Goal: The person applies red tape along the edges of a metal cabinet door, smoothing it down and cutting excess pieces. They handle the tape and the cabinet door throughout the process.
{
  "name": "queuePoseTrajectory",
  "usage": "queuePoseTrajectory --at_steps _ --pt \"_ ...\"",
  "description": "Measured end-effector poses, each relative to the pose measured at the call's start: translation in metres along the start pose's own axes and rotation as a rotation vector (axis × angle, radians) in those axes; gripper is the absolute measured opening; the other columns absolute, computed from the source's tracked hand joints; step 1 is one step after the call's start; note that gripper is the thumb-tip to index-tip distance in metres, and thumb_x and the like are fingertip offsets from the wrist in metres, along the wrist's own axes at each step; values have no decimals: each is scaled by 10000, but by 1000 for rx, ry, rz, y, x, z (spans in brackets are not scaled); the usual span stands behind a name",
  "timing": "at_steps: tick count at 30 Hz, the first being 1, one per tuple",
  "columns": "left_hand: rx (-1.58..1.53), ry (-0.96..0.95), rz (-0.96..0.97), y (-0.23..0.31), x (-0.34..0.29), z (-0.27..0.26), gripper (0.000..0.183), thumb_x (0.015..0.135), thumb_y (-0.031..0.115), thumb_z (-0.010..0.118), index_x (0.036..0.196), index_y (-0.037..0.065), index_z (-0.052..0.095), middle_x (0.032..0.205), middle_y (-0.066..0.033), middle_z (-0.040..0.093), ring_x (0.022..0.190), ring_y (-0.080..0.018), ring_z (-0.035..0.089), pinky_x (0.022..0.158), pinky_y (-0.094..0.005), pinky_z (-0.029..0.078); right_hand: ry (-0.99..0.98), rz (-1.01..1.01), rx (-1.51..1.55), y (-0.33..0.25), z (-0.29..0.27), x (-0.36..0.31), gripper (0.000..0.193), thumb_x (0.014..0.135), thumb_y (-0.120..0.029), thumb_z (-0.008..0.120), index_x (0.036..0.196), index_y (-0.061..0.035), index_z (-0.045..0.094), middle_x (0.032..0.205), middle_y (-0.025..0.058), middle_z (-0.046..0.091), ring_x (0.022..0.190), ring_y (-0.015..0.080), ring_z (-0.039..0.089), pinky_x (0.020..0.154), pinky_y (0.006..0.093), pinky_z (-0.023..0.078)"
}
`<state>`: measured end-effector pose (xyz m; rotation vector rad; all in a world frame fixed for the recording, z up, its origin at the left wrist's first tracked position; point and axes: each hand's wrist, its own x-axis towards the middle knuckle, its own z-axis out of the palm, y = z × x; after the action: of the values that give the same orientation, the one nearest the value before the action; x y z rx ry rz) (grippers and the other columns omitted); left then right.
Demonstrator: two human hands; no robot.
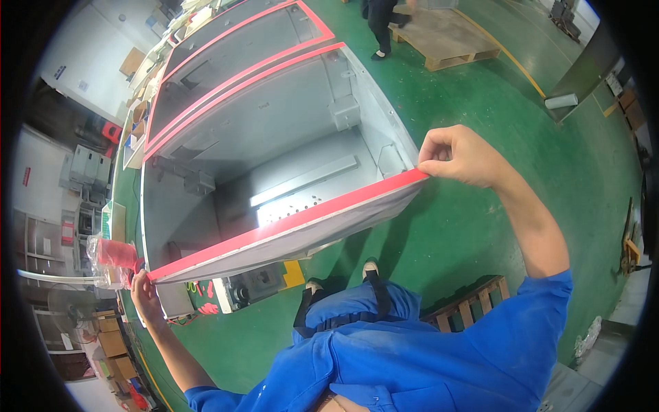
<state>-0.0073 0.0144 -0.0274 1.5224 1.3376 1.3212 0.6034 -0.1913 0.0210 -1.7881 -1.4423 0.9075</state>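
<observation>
A grey open-topped metal cabinet (274, 137) stands before me, its inside showing brackets and a panel with holes. A strip of red tape (295, 223) runs straight along its near rim, from corner to corner. At the right corner, the thumb and fingers of my right hand (465, 158) pinch the strip's end. My left hand (145, 299) is closed at the left corner, on the tape's other end. Just above its fingertips shows a small dark and red object, too small to name. Red tape also lines the cabinet's far rim.
Another red-edged cabinet (233, 58) adjoins the far side. A red roll in clear plastic (117, 254) sits left of my left hand. Equipment (254, 285) lies below the near rim. Wooden pallets (473, 305) rest on the green floor; a person's legs (379, 27) show beyond.
</observation>
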Motion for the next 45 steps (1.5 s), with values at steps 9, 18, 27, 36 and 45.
queuePoseTrajectory --at_steps 9,18,27,36,45 --pt "-25 -18 -14 -14 9 -13 94 812 123 570 860 46 593 856 18 534 774 -43 501 681 -162 395 164 98 291 17 14 -13 162 792 -137 594 911 -28 578 750 26 592 682 101 542 604 242 426" --pt "131 -82 64 -1 2 -5 73 817 84 572 881 55 590 844 26 534 792 -59 503 709 -194 415 309 220 574 13 42 -18 206 841 -202 589 957 -39 543 783 3 561 702 75 508 599 204 385" --pt "-252 -5 -240 10 7 3 49 824 52 578 775 54 578 850 5 563 732 -60 508 667 -194 416 408 196 549 19 53 -17 261 801 -237 650 943 -45 544 764 -5 578 676 67 491 601 204 366" --pt "-317 -249 -213 -15 23 -25 105 799 4 555 699 34 550 941 -13 501 645 -40 429 535 -165 317 523 285 488 12 57 -18 238 786 -255 669 892 -63 577 741 -20 562 653 69 485 589 201 360" --pt "-307 -334 -211 -9 27 -22 113 767 -20 564 677 44 542 929 -16 495 643 -47 436 538 -150 315 558 344 434 5 60 -21 228 789 -268 666 894 -78 596 770 -21 573 686 70 515 611 198 383"
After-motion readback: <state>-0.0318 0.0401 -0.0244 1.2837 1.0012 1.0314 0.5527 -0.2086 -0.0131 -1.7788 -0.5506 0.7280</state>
